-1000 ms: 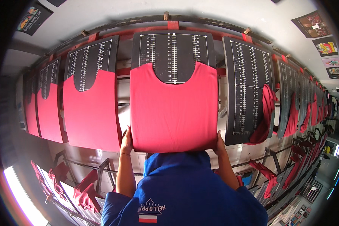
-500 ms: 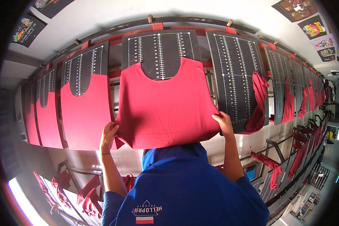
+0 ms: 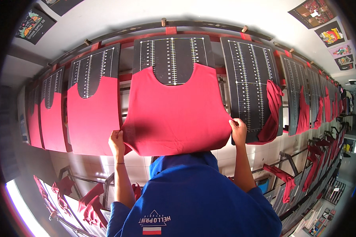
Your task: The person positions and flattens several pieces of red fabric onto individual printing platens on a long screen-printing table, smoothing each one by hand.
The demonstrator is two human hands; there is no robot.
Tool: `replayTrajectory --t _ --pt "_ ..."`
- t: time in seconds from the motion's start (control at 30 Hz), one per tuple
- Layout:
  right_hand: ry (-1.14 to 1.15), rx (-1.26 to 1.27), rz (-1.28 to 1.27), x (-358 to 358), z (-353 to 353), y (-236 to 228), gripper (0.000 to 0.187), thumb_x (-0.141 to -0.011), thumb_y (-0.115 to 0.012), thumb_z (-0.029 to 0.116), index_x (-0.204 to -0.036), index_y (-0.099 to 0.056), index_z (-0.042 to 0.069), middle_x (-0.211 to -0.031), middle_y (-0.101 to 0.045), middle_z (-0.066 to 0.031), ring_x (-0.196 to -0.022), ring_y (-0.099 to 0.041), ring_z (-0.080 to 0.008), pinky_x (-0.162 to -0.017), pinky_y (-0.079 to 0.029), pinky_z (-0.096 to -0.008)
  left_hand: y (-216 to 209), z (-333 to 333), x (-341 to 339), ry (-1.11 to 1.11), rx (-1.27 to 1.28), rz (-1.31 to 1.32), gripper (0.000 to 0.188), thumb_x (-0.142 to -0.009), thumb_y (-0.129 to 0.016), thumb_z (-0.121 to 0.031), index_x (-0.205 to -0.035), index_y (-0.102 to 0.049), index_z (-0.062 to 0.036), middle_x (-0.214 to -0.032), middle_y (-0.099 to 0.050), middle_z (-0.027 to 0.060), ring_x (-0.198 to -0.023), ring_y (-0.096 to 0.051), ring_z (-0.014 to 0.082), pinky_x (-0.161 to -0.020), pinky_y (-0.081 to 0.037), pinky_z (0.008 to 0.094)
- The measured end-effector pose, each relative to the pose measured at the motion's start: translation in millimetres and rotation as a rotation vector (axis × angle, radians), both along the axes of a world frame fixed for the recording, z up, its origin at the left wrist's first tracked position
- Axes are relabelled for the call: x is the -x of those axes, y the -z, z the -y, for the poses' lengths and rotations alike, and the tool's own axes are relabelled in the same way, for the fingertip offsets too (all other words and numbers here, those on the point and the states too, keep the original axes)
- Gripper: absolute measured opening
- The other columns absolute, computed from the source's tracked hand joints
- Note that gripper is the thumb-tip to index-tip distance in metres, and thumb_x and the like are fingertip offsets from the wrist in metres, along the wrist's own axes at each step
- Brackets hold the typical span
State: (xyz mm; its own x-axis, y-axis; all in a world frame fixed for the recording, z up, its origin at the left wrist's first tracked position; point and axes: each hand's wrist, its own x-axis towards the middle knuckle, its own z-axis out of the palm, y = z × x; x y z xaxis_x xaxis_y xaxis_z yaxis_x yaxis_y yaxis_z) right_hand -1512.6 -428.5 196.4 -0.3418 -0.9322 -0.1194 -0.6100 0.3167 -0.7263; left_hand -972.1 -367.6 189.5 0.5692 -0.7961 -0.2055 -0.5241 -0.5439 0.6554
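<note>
A red fabric panel [image 3: 174, 106] with a scooped neckline lies over a black board [image 3: 162, 45] marked with white ruled lines. Its upper part rests on the board, while the lower edge spreads wider toward me. My left hand [image 3: 117, 143] pinches the panel's left side edge. At the opposite edge, my right hand [image 3: 238, 129] pinches the fabric between thumb and fingers. The cloth is stretched between the two hands, with faint creases near the bottom and a dark shadow at its lower left.
Boards to the left carry flat red panels [image 3: 93, 122]. The black board [image 3: 245, 91] on the right has a bunched red cloth [image 3: 272, 112] at its side. More boards recede far right. Behind me, racks hold hanging red cloths [image 3: 91, 203]. A metal rail [image 3: 209, 25] runs above the boards.
The view has shifted slightly, so the boards sit a little lower and further right. Both hands still grip the panel's sides, and the cloth looks slightly smoother at its lower left.
</note>
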Motion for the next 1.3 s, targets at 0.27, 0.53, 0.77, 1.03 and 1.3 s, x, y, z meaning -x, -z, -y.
replayTrajectory --t 0.27,0.53,0.77,1.03,1.3 --pt "-0.045 -0.172 -0.466 -11.0 3.5 -4.8 0.023 -0.090 -0.072 0.032 -0.092 -0.073 0.009 -0.079 -0.071 -0.0133 -0.075 -0.069 -0.0348 -0.068 -0.052 -0.0438 30.0 4.8 45.0 0.026 0.025 0.358 0.015 -0.101 -0.052 -0.015 -0.105 -0.056 -0.0004 -0.089 -0.067 0.0228 -0.084 -0.066 0.0432 -0.073 -0.051 0.0498" --pt "-0.184 -0.029 -0.626 -15.2 14.6 -14.3 0.023 -0.091 -0.070 0.032 -0.099 -0.067 0.010 -0.089 -0.070 -0.0136 -0.083 -0.067 -0.0364 -0.073 -0.052 -0.0468 128.5 0.2 13.0 0.038 0.054 -0.331 0.018 -0.103 -0.052 -0.017 -0.109 -0.059 -0.0018 -0.081 -0.067 0.0154 -0.073 -0.065 0.0250 -0.065 -0.049 0.0406" --pt "-1.044 0.312 -0.329 -130.8 26.4 -27.8 0.058 -0.088 -0.074 0.033 -0.135 -0.056 0.005 -0.140 -0.053 -0.0151 -0.132 -0.049 -0.0328 -0.113 -0.039 -0.0484 132.1 4.9 22.5 -0.058 0.102 -0.476 0.021 -0.107 -0.051 -0.022 -0.109 -0.058 -0.0030 -0.072 -0.058 0.0021 -0.065 -0.052 0.0087 -0.057 -0.043 0.0291" --pt "-0.750 0.313 -0.650 -173.4 143.4 17.8 0.071 -0.098 -0.051 0.051 -0.148 -0.043 0.001 -0.156 -0.039 -0.0205 -0.147 -0.032 -0.0393 -0.121 -0.024 -0.0560 119.2 12.4 29.6 -0.121 0.096 -0.658 0.020 -0.104 -0.054 -0.023 -0.109 -0.059 -0.0039 -0.083 -0.067 0.0070 -0.074 -0.059 0.0114 -0.063 -0.049 0.0303" --pt "-1.943 0.299 -0.273 -253.9 13.1 28.7 0.072 -0.098 -0.044 0.059 -0.156 -0.035 0.017 -0.165 -0.029 -0.0048 -0.154 -0.021 -0.0262 -0.126 -0.012 -0.0518 80.6 -67.1 38.7 0.129 0.145 -0.259 0.038 -0.108 -0.044 -0.030 -0.125 -0.058 0.0015 -0.101 -0.065 0.0207 -0.094 -0.064 0.0323 -0.088 -0.050 0.0404"
